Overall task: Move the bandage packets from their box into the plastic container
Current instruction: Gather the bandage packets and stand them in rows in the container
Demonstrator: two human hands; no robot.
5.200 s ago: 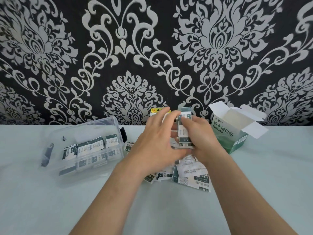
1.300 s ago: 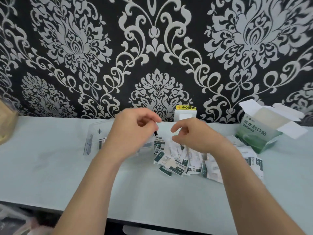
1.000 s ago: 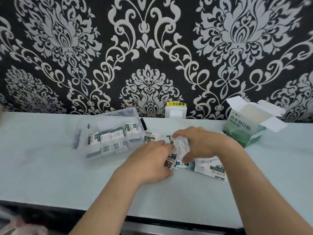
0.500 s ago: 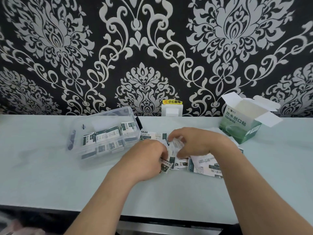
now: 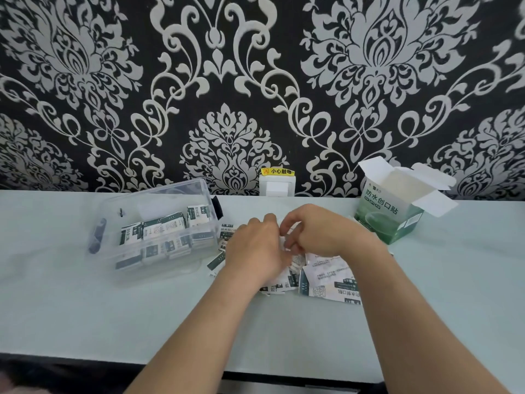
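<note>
A clear plastic container (image 5: pixel 159 194) stands left of centre with several green-and-white bandage packets (image 5: pixel 162 228) inside. A loose heap of bandage packets (image 5: pixel 329 277) lies on the pale table between the container and the green box (image 5: pixel 389 217), whose flaps stand open at the right. Both hands are down on the heap. My left hand (image 5: pixel 255 251) curls over packets at the heap's left side. My right hand (image 5: pixel 321 231) pinches a packet between thumb and fingers just above the heap. The hands touch each other and hide the packets beneath.
A white wall socket (image 5: pixel 277 186) with a yellow warning label sits at the table's back edge against the patterned wall. The table's front edge (image 5: pixel 85 359) runs across the bottom of the view.
My hands came down from mid-air onto the heap of packets. Over the last half second they drew closer together, fingers gathering packets. The container and box stay put.
</note>
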